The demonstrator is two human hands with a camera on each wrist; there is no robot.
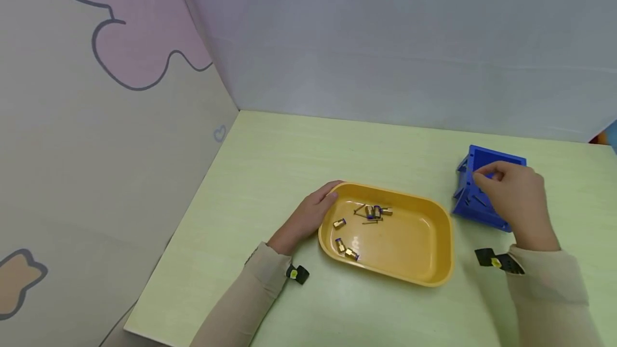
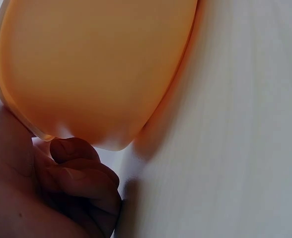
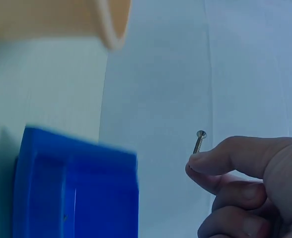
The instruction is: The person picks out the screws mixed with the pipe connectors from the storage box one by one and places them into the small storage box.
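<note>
A yellow oval tray (image 1: 424,261) lies on the pale green table and holds several brass fittings (image 1: 371,211) and thin dark screws. My left hand (image 1: 310,216) grips the tray's left rim, its fingers (image 2: 81,168) curled under the tray's edge (image 2: 86,74). My right hand (image 1: 518,197) hovers over a blue plastic bin (image 1: 469,202) to the tray's right. In the right wrist view the fingertips (image 3: 210,163) pinch a small screw (image 3: 199,141) above the blue bin (image 3: 76,188).
Grey and patterned panels wall the table at the back and left. The table's front edge runs near my left sleeve (image 1: 250,288). Black wrist straps (image 1: 498,260) sit on both forearms. The tray's rim (image 3: 111,25) shows at the top of the right wrist view.
</note>
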